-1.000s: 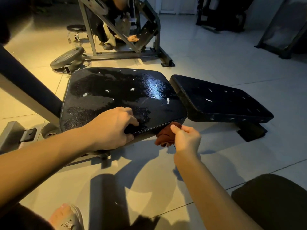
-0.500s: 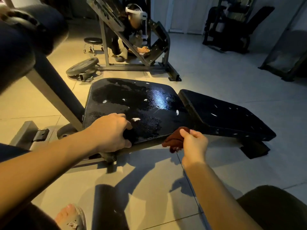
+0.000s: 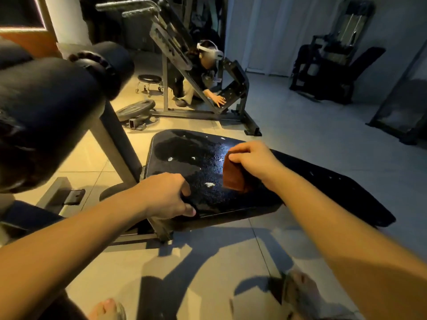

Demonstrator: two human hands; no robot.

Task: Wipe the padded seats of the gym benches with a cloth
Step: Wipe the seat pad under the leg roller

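The tiled floor (image 3: 231,255) lies open along the near edge of the seat pad (image 3: 184,158). The back pad (image 3: 335,188) adjoins the seat pad's right edge, and a roller pad (image 3: 46,107) overhangs its left side. Your left hand (image 3: 166,196) grips the near edge as before, fingers curled over it. Your right hand (image 3: 251,158) pinches the brown cloth (image 3: 234,175) by its top; the cloth hangs onto the seat pad's right part. Half a second ago it was below the near edge. White flecks (image 3: 209,184) lie just left of it.
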